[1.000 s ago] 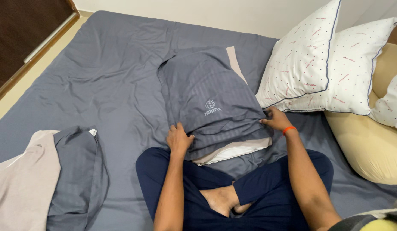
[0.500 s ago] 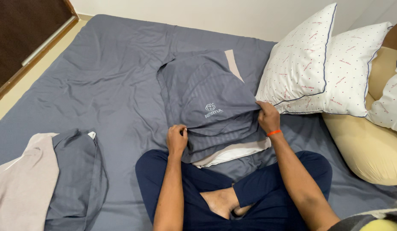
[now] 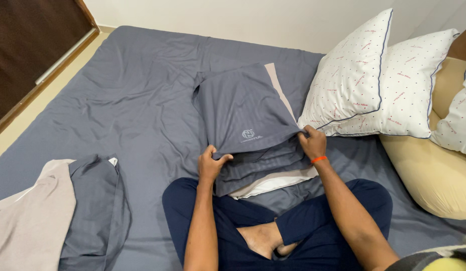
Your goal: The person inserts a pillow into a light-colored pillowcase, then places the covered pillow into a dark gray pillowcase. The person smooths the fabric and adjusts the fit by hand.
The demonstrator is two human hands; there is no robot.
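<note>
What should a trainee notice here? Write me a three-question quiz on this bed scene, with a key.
1. True or false: both hands grip the grey pillowcase.
2. Which wrist wears the orange band? A) left B) right C) neither
3. Fill in: the white patterned pillows lean at the person's ____ side.

Key
1. True: the left hand and the right hand each pinch an edge of the pillowcase, which is pulled over a pillow on the grey sheet.
2. B
3. right
</note>
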